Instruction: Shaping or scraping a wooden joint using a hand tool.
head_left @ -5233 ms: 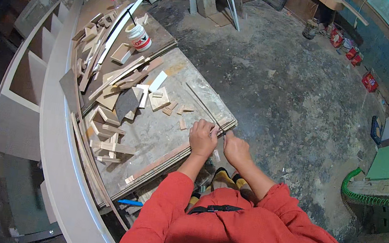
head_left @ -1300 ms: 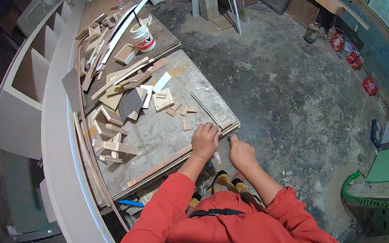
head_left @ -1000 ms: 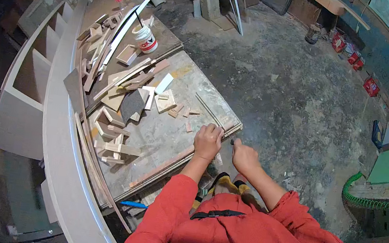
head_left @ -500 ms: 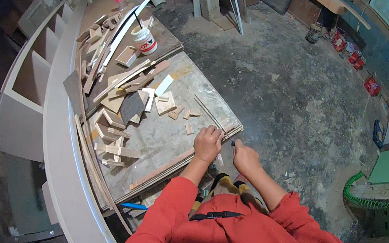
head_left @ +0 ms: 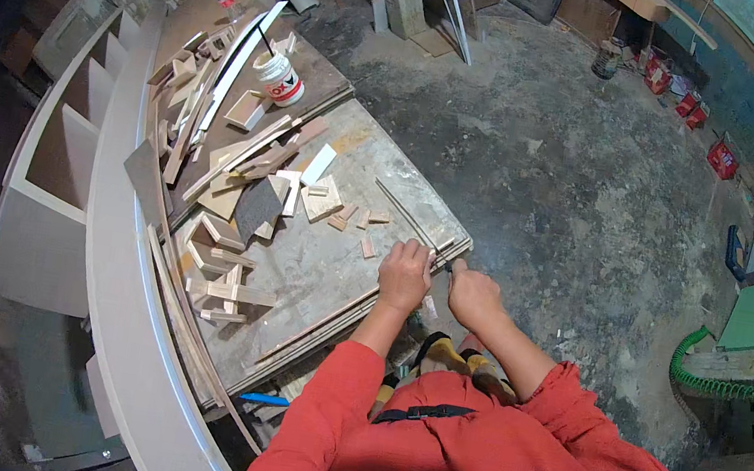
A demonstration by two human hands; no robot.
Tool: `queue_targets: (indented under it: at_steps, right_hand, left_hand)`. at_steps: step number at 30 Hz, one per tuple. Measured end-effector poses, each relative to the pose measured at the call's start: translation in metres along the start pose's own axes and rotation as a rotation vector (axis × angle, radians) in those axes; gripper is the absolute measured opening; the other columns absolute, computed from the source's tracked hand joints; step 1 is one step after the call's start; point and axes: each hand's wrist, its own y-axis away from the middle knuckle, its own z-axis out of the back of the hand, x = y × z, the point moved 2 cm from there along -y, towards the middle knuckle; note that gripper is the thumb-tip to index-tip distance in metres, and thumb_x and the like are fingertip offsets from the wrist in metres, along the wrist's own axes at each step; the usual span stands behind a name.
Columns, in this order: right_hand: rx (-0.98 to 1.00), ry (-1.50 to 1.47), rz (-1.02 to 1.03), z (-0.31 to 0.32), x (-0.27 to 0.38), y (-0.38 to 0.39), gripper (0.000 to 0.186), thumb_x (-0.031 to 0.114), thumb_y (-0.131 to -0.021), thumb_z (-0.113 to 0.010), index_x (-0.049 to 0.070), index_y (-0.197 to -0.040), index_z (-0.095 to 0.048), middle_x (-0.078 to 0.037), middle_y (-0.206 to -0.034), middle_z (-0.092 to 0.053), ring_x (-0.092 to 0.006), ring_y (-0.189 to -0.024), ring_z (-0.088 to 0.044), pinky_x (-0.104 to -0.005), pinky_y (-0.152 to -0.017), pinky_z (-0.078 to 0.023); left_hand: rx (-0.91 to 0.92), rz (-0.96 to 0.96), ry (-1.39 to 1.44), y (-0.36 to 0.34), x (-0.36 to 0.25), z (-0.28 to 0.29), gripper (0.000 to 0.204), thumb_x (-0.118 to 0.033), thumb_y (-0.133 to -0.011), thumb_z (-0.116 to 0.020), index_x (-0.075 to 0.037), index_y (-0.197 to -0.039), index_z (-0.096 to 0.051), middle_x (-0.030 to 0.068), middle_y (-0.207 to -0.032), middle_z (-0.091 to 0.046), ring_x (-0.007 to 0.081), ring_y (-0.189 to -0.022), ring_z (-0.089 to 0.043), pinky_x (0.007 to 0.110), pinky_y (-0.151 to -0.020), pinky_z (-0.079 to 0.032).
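Nearest is a loose red cloth garment [head_left: 508,465], with a black buckled strap [head_left: 423,413] across its front. Ahead of it, the left hand [head_left: 404,275] is bent closed over a long, narrow wooden strip [head_left: 319,326], grasping it; its fingertips are partly hidden. The strip lies along the near edge of the worn grey surface [head_left: 319,266], running toward its right corner. The right hand [head_left: 475,299] is clenched just off that edge, gripping a small dark object [head_left: 453,267], mostly concealed, kind undetermined. Farther on lie a thin dark strip [head_left: 402,208], a small pale wooden offcut [head_left: 368,248] and a white plastic tub with a red band [head_left: 278,79]. Beyond is stained concrete floor [head_left: 553,164].
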Motion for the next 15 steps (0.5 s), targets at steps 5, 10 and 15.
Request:
queue_targets:
  at_steps: [5,10,15]
  right_hand:
    - [-0.053,-0.042,-0.011,-0.005,-0.001,-0.003,0.017,0.01,-0.086,-0.044,-0.001,-0.097,-0.05,-0.025,-0.08,-0.066,-0.044,-0.078,-0.066,-0.0533,-0.07,-0.052]
    - [-0.032,-0.028,-0.033,-0.006,-0.001,-0.002,0.017,0.009,-0.086,-0.044,-0.001,-0.097,-0.051,-0.027,-0.083,-0.066,-0.0438,-0.08,-0.066,-0.0535,-0.071,-0.052]
    - [-0.008,-0.005,-0.028,-0.015,0.006,-0.012,0.018,0.009,-0.086,-0.044,-0.001,-0.099,-0.051,-0.027,-0.086,-0.066,-0.043,-0.082,-0.067,-0.0532,-0.073,-0.053]
  left_hand:
    - [0.012,-0.015,0.008,-0.003,0.002,-0.002,0.01,-0.015,-0.079,-0.067,-0.008,-0.079,-0.06,0.0091,-0.083,-0.055,0.0296,-0.078,-0.055,0.04,-0.065,-0.048]
    - [0.023,-0.01,0.005,-0.002,0.001,-0.006,0.01,-0.012,-0.075,-0.066,-0.008,-0.079,-0.058,0.0098,-0.081,-0.054,0.0309,-0.078,-0.055,0.042,-0.065,-0.047]
    - [0.011,-0.01,0.035,-0.004,0.008,-0.009,0.011,-0.009,-0.072,-0.065,-0.007,-0.078,-0.056,0.0106,-0.081,-0.053,0.0316,-0.077,-0.055,0.043,-0.065,-0.047]
